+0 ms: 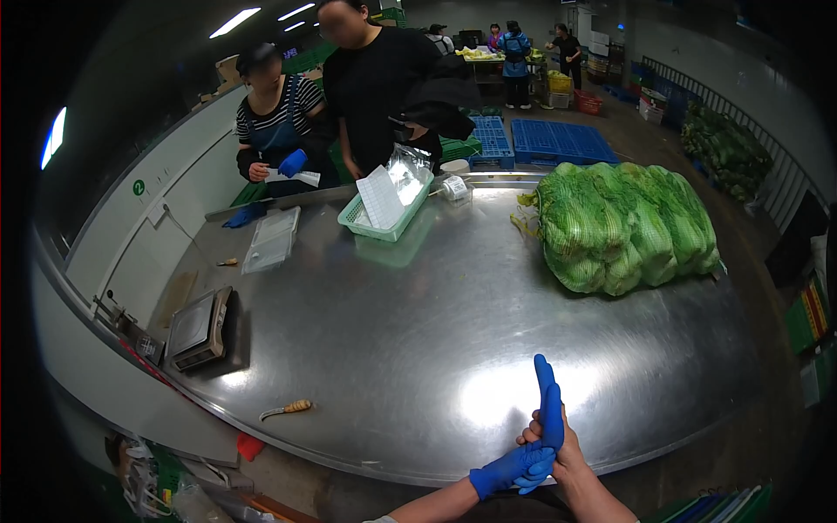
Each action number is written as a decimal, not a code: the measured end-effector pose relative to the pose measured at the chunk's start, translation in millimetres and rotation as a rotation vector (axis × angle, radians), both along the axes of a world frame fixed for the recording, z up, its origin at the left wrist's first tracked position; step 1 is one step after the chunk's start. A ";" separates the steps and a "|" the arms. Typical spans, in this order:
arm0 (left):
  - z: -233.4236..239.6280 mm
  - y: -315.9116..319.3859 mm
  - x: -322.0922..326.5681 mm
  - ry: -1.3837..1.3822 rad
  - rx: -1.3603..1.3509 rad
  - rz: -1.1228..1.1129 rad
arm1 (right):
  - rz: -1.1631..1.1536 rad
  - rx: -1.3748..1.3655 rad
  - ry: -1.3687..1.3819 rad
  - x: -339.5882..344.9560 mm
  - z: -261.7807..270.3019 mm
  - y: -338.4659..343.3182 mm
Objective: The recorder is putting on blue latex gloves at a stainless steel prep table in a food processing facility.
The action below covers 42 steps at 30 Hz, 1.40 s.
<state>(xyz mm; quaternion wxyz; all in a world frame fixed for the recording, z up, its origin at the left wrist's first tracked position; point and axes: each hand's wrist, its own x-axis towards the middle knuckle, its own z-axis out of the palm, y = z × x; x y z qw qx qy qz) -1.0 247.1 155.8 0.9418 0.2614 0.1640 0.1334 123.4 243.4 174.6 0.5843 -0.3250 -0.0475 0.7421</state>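
Observation:
My left hand [513, 467], in a blue glove, grips the lower end of a loose blue glove [552, 418]. Bare and curled around the same glove from behind is my right hand [570, 444]; some of its fingers show on the left side. The loose glove's fingers point up and away from me. Both hands are above the near edge of a stainless steel table [405, 340]. To the left on the table lies a hooked knife [288, 409] with a wooden handle. A net sack of leafy green cabbages [628, 229] rests at the right.
A weighing scale [199, 327] stands at the left. Farther back are a green plastic basket [376, 230] with papers, a plastic-wrapped pack [271, 238], another knife [227, 262] and a label roll [456, 188]. Two people [386, 85] stand across the table; blue pallets [559, 140] lie behind.

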 end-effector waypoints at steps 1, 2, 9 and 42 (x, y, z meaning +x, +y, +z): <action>-2.7 -1.0 -0.7 -0.024 -0.008 -0.015 | -0.001 0.001 0.000 -0.7 1.5 -1.1; -3.0 -2.0 -1.3 -0.025 -0.008 -0.016 | 0.005 -0.015 -0.008 -1.4 3.7 -2.2; 3.4 -7.2 -5.1 -0.007 -0.023 -0.013 | -0.003 -0.027 -0.068 -7.5 8.5 -8.1; -1.7 -17.1 -17.0 -0.087 -0.021 0.036 | 0.048 -0.046 -0.050 -20.6 9.4 -10.9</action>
